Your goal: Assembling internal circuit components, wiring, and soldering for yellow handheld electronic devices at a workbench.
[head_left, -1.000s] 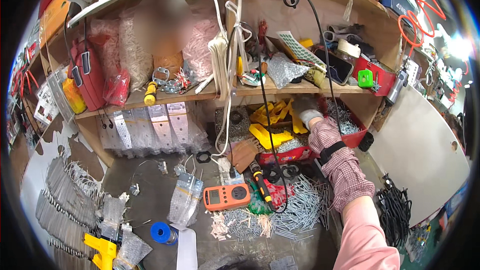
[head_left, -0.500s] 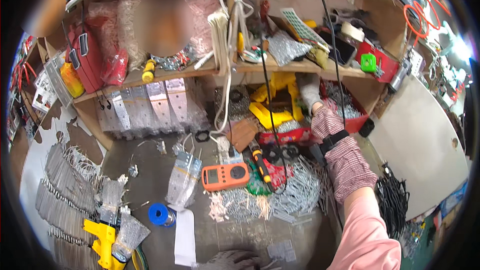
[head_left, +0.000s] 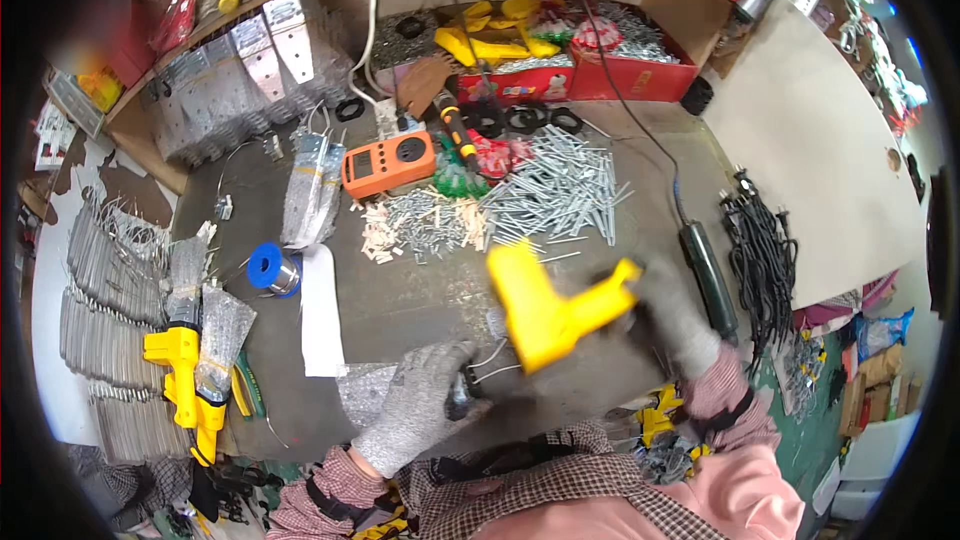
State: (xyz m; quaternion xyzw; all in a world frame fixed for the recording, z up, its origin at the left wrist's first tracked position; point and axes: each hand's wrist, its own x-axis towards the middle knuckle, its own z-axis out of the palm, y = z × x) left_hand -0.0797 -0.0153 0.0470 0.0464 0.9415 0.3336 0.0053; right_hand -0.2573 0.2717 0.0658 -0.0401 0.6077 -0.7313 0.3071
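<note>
My right hand [head_left: 672, 312], in a grey glove, grips the narrow end of a yellow plastic pistol-shaped housing [head_left: 540, 312], held over the front of the bench and a little blurred. Facing it, my gloved left hand [head_left: 425, 392] is closed on a small dark part [head_left: 462, 395] with thin white wires, mostly covered by the fingers. Under that hand lies a clear bubble-wrap piece [head_left: 368, 392]. Beyond the housing are a heap of long metal pins [head_left: 560, 180] and a pile of small pale and grey pieces [head_left: 425, 220].
Behind the pins stand red boxes [head_left: 630, 82] with more yellow housings [head_left: 500, 35]. An orange meter [head_left: 388, 164], a screwdriver [head_left: 455, 128] and a solder spool [head_left: 272, 270] lie on the bench. At right are a dark cylindrical tool [head_left: 708, 280] on a hanging cord and bundled black cables [head_left: 762, 260].
My right hand has come back from the red boxes to the front, now with a yellow housing. My left hand has risen into fuller view. The view has tilted down.
</note>
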